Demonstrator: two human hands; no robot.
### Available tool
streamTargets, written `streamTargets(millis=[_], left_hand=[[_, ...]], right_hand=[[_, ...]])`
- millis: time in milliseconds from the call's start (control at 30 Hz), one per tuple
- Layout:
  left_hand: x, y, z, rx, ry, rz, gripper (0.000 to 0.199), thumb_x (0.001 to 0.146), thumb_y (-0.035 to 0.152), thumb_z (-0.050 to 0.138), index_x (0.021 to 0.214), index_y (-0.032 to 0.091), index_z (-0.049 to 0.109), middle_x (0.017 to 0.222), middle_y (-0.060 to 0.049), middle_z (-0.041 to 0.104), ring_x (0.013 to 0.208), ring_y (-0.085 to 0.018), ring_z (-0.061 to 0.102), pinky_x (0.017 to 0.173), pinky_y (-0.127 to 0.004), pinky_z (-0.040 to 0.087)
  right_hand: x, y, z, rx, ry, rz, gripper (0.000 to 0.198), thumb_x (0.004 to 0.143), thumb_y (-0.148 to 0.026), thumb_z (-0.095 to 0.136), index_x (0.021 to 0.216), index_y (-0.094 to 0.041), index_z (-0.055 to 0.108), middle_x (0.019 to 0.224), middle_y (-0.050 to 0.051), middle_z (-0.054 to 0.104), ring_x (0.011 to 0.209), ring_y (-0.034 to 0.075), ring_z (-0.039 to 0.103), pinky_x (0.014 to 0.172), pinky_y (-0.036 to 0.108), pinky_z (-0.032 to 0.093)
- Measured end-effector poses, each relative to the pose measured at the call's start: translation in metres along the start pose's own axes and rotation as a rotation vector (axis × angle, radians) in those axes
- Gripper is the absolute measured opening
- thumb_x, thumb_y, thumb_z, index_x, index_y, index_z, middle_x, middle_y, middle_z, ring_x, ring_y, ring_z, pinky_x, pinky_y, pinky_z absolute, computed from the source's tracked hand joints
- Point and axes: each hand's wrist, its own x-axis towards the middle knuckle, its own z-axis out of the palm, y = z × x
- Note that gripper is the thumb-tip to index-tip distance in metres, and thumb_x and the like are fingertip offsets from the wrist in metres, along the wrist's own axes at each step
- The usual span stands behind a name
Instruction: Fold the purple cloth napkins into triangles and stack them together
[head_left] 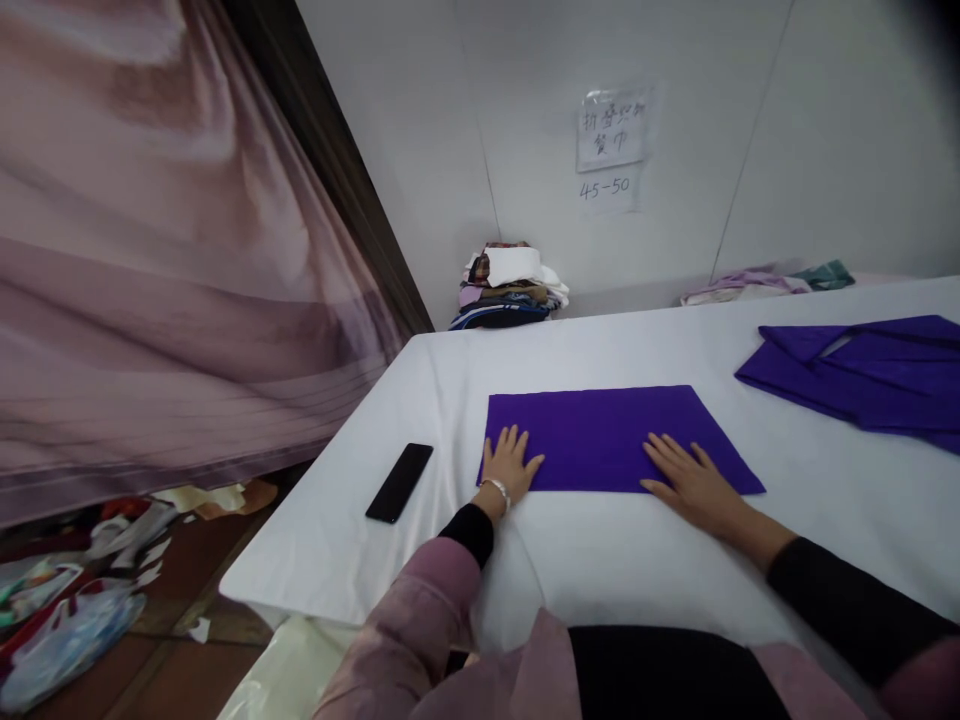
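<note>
A purple cloth (592, 435), folded into a flat rectangle, lies on the white-covered table (600, 560) in front of me. My left hand (508, 466) rests flat on its left end, fingers spread. Near the front right part of the same cloth, my right hand (690, 484) also lies flat with its fingers apart. Neither hand grips anything. A second purple cloth (877, 380), loosely bunched and partly out of view, lies farther right on the table.
A black phone (400, 483) lies left of the cloth. Behind the table stands a pile of folded clothes (510, 285), with more fabric (750, 285) along the wall. A pink curtain (165, 260) hangs at left. Plastic bags (75, 630) lie on the floor.
</note>
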Motion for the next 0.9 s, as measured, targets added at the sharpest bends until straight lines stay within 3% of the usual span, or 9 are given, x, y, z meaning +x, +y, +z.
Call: streamTargets(millis=[100, 200, 333, 433, 567, 700, 800, 900], left_hand=[[-0.011, -0.035, -0.009, 0.043, 0.062, -0.212, 0.062, 0.089, 0.054, 0.027, 0.138, 0.017, 0.034, 0.147, -0.012, 0.029, 0.134, -0.027, 0.025, 0.108, -0.045, 0.02], [-0.021, -0.05, -0.018, 0.052, 0.152, -0.29, 0.056, 0.089, 0.049, 0.036, 0.133, 0.015, 0.039, 0.135, -0.014, 0.045, 0.124, -0.029, 0.039, 0.101, -0.042, 0.03], [-0.023, -0.043, -0.026, -0.131, 0.128, -0.344, 0.051, 0.085, 0.038, 0.047, 0.131, 0.015, 0.04, 0.122, -0.014, 0.054, 0.114, -0.026, 0.048, 0.096, -0.037, 0.036], [-0.014, -0.039, -0.029, -0.364, 0.068, -0.438, 0.055, 0.081, 0.034, 0.055, 0.13, 0.014, 0.04, 0.124, -0.015, 0.053, 0.113, -0.024, 0.051, 0.095, -0.033, 0.038], [-0.004, -0.047, -0.031, -0.509, 0.009, -0.541, 0.046, 0.074, 0.031, 0.065, 0.114, 0.013, 0.054, 0.106, -0.013, 0.065, 0.103, -0.024, 0.059, 0.087, -0.033, 0.044], [0.0, -0.051, -0.04, -0.707, -0.014, -0.586, 0.03, 0.073, 0.025, 0.066, 0.1, 0.013, 0.061, 0.089, -0.008, 0.071, 0.082, -0.019, 0.066, 0.071, -0.028, 0.051], [0.008, -0.038, -0.059, -0.856, 0.01, -0.56, 0.031, 0.076, 0.027, 0.064, 0.103, 0.013, 0.06, 0.082, -0.006, 0.071, 0.074, -0.017, 0.067, 0.062, -0.025, 0.052], [0.026, -0.004, -0.085, -0.977, 0.066, -0.456, 0.038, 0.078, 0.029, 0.062, 0.112, 0.014, 0.057, 0.086, -0.005, 0.07, 0.075, -0.015, 0.066, 0.063, -0.024, 0.052]], right_hand=[[-0.029, 0.052, 0.002, -0.028, 0.052, 0.133, 0.069, 0.083, -0.061, 0.028, 0.139, -0.021, 0.035, 0.145, 0.009, 0.033, 0.134, 0.029, 0.024, 0.106, 0.055, 0.017], [-0.05, 0.077, -0.001, -0.053, 0.121, 0.221, 0.066, 0.083, -0.057, 0.028, 0.136, -0.02, 0.039, 0.143, 0.012, 0.037, 0.132, 0.033, 0.028, 0.104, 0.06, 0.018], [-0.047, 0.054, -0.016, -0.039, 0.186, 0.161, 0.068, 0.084, -0.058, 0.025, 0.137, -0.017, 0.037, 0.145, 0.012, 0.033, 0.135, 0.029, 0.021, 0.107, 0.054, 0.014], [-0.031, 0.021, -0.023, 0.015, 0.134, 0.045, 0.069, 0.084, -0.061, 0.027, 0.139, -0.019, 0.035, 0.146, 0.008, 0.031, 0.136, 0.026, 0.018, 0.109, 0.05, 0.013], [-0.019, 0.001, -0.014, 0.068, 0.04, -0.065, 0.069, 0.084, -0.063, 0.03, 0.138, -0.021, 0.037, 0.145, 0.009, 0.034, 0.135, 0.026, 0.021, 0.109, 0.051, 0.014], [-0.021, 0.002, 0.0, 0.093, 0.015, -0.066, 0.067, 0.085, -0.061, 0.031, 0.137, -0.019, 0.039, 0.144, 0.01, 0.033, 0.135, 0.026, 0.022, 0.108, 0.051, 0.015], [-0.022, 0.003, 0.0, 0.155, 0.008, -0.049, 0.066, 0.085, -0.06, 0.033, 0.137, -0.02, 0.039, 0.145, 0.01, 0.031, 0.135, 0.026, 0.021, 0.109, 0.052, 0.013], [-0.019, -0.001, -0.011, 0.326, 0.024, -0.025, 0.065, 0.084, -0.06, 0.036, 0.137, -0.021, 0.039, 0.147, 0.009, 0.029, 0.136, 0.027, 0.019, 0.109, 0.052, 0.011]])
